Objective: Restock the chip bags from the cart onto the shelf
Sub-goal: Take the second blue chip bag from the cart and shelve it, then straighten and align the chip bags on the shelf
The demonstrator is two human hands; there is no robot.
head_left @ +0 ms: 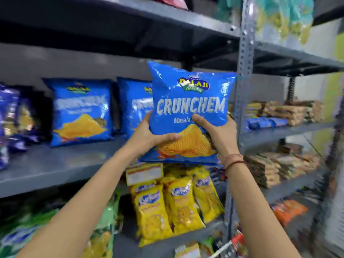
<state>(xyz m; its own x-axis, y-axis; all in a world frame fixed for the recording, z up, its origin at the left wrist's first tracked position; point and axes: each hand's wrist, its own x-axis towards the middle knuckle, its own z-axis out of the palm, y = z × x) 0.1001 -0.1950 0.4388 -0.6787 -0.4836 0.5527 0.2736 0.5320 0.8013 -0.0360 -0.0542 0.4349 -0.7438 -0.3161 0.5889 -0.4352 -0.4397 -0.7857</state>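
Hands holding a glossy blue plastic chip bag upright before the grey metal shelf.
Head view: the left hand and right hand clasp its lower sides, thumbs across the front; two matching blue bags stand on the shelf to the left, the nearer partly hidden behind it.
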